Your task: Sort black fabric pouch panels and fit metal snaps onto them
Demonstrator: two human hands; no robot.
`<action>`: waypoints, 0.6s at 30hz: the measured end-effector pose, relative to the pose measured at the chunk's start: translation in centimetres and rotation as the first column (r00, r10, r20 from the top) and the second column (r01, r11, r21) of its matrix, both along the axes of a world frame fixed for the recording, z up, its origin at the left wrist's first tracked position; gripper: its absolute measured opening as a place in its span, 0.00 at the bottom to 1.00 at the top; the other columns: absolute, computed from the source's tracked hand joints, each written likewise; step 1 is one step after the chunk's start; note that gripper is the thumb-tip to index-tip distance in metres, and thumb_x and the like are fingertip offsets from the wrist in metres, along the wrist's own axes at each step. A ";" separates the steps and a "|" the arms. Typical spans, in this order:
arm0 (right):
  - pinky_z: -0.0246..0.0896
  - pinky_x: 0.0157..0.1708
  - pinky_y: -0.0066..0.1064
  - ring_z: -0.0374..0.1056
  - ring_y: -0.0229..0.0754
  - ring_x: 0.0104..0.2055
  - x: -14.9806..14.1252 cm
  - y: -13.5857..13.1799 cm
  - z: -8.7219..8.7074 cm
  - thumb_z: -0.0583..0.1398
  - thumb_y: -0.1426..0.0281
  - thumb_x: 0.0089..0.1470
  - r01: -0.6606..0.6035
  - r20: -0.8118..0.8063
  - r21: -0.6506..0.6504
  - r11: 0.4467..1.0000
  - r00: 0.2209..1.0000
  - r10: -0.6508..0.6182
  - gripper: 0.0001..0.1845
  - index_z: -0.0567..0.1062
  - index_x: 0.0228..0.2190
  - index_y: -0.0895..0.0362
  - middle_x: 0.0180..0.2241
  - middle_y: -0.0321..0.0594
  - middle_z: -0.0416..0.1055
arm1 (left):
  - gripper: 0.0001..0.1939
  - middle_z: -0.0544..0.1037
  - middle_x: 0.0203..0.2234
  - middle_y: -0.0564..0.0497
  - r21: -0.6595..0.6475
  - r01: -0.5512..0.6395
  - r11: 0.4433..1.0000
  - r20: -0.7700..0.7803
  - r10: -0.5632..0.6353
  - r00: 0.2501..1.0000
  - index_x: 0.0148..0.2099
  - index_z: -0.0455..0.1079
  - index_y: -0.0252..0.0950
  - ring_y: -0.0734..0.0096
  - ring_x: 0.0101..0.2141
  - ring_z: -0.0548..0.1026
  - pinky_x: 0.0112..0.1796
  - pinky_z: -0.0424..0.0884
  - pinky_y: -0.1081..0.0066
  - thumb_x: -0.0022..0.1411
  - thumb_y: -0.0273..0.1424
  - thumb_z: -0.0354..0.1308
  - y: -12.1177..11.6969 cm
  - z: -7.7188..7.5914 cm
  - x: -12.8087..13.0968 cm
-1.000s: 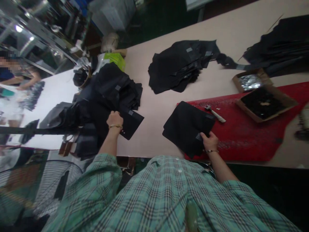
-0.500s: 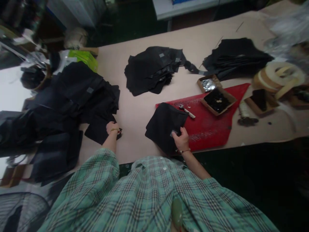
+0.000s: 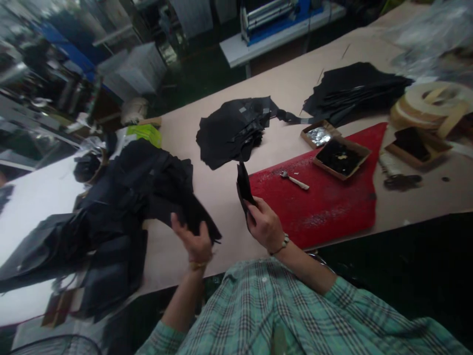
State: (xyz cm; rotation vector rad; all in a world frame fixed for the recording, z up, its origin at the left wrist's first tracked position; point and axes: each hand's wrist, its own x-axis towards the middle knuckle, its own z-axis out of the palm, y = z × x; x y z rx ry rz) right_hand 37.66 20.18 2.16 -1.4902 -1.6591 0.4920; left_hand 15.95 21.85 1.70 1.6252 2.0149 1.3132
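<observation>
the left hand [image 3: 194,242] grips a limp black fabric piece [image 3: 195,217] above the beige table [image 3: 218,266], while the right hand [image 3: 264,227] pinches a second black fabric piece [image 3: 244,185] upright beside the red mat [image 3: 325,212].

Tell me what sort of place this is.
Most likely a garment or bag workshop. A long work table holds stacks of black cut fabric pieces, a red mat carries a small hammer, and a machine on a white bench stands behind.
</observation>
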 end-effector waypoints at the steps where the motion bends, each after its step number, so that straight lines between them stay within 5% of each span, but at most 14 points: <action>1: 0.66 0.56 0.41 0.66 0.50 0.56 -0.5 -0.1 0.3 0.53 0.77 0.57 -0.027 -0.016 0.005 1.000 1.000 0.027 0.27 0.72 0.56 0.52 0.55 0.47 0.67 | 0.42 0.54 0.66 0.37 -0.076 0.144 0.987 0.099 -0.136 0.986 0.70 0.41 0.36 0.54 0.65 0.57 0.62 0.59 0.58 0.59 0.34 0.57 -1.2 -0.6 2.2; 5: 0.62 0.59 0.44 0.63 0.50 0.58 -1.8 -0.8 1.2 0.54 0.77 0.55 -0.108 -0.158 0.015 0.994 0.981 0.109 0.28 0.71 0.56 0.51 0.56 0.46 0.66 | 0.33 0.71 0.55 0.42 -0.230 0.433 0.871 0.400 -0.321 0.858 0.69 0.51 0.40 0.55 0.57 0.69 0.57 0.67 0.57 0.63 0.37 0.51 -4.1 -1.9 7.4; 8: 0.59 0.61 0.44 0.63 0.49 0.59 -2.1 -1.2 1.4 0.56 0.74 0.56 -0.113 -0.371 -0.061 0.992 0.925 0.082 0.27 0.69 0.57 0.53 0.56 0.47 0.65 | 0.31 0.67 0.60 0.43 -0.170 0.504 0.846 0.383 -0.415 0.825 0.68 0.55 0.41 0.56 0.62 0.64 0.61 0.63 0.57 0.64 0.36 0.51 -4.4 -1.5 8.3; 12: 0.60 0.59 0.43 0.64 0.51 0.57 -2.1 -0.9 0.8 0.66 0.65 0.48 -0.050 -0.519 -0.214 0.975 0.852 -0.071 0.31 0.70 0.55 0.54 0.54 0.46 0.67 | 0.34 0.57 0.67 0.45 -0.160 0.682 0.714 0.311 -0.619 0.721 0.70 0.53 0.41 0.58 0.68 0.50 0.67 0.51 0.55 0.63 0.32 0.53 -4.0 -0.8 9.0; 15: 0.64 0.54 0.42 0.70 0.49 0.48 -1.6 -0.2 -0.1 0.64 0.63 0.50 0.002 -0.612 -0.330 0.944 0.761 -0.215 0.19 0.75 0.45 0.54 0.44 0.43 0.74 | 0.34 0.56 0.67 0.43 -0.184 0.756 0.628 0.354 -0.675 0.647 0.69 0.56 0.39 0.55 0.67 0.52 0.66 0.52 0.53 0.61 0.33 0.56 -3.5 -1.3 8.0; 16: 0.66 0.52 0.42 0.71 0.48 0.45 -1.3 0.1 -0.5 0.63 0.62 0.50 -0.005 -0.656 -0.374 0.927 0.709 -0.261 0.17 0.76 0.42 0.54 0.41 0.42 0.76 | 0.32 0.59 0.66 0.43 -0.201 0.746 0.634 0.374 -0.655 0.657 0.67 0.60 0.39 0.54 0.66 0.56 0.65 0.55 0.53 0.61 0.34 0.56 -3.5 -1.9 6.9; 18: 0.68 0.47 0.42 0.73 0.49 0.41 -0.3 0.7 -1.3 0.65 0.60 0.47 -0.037 -0.724 -0.461 0.887 0.593 -0.352 0.17 0.76 0.38 0.54 0.37 0.41 0.78 | 0.25 0.68 0.61 0.43 -0.269 0.622 0.736 0.381 -0.511 0.770 0.60 0.68 0.41 0.54 0.60 0.66 0.59 0.65 0.55 0.61 0.39 0.55 -4.6 -3.9 3.6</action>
